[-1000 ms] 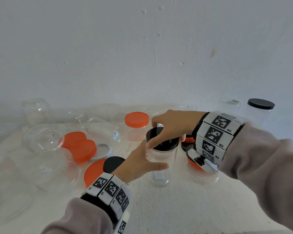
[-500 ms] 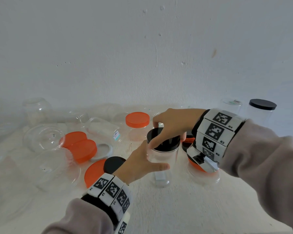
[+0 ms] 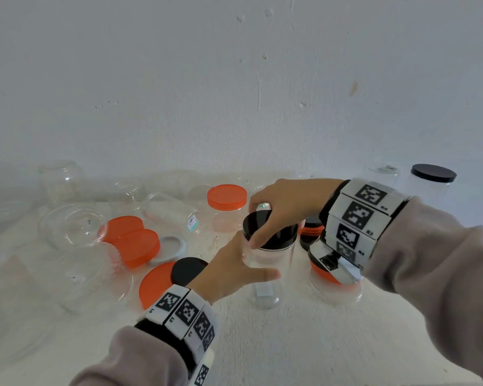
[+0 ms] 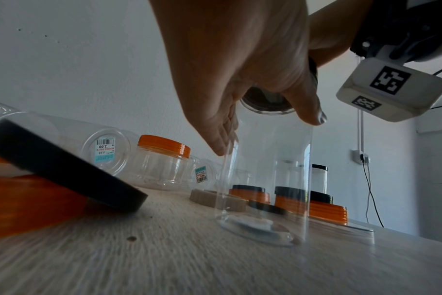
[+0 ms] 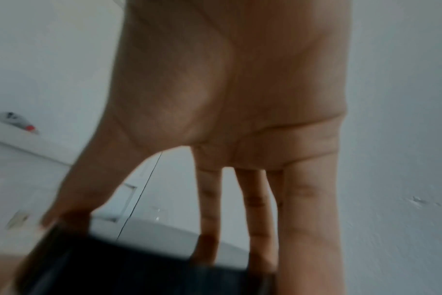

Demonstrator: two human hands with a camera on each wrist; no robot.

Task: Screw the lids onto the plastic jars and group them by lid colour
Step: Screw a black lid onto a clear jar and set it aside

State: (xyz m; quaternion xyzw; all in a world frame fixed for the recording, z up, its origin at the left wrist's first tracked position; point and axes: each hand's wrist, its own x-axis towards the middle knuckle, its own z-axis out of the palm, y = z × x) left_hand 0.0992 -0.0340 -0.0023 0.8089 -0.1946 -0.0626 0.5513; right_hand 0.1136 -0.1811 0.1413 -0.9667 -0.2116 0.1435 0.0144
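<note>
A tall clear jar stands upright on the pale table. My left hand wraps its upper body, thumb across the front. A black lid sits on the jar's mouth. From above, my right hand grips that lid by its rim with thumb and fingers. A loose black lid leans on a loose orange lid just left of my left wrist.
Two orange lids and a white lid lie among several open clear jars at left. An orange-lidded jar stands behind. Stacked orange and black lids sit at right; a black-lidded jar is far right.
Both hands keep their hold on the jar and its black lid; the right hand's fingers have shifted slightly round the rim. The jar stays in place.
</note>
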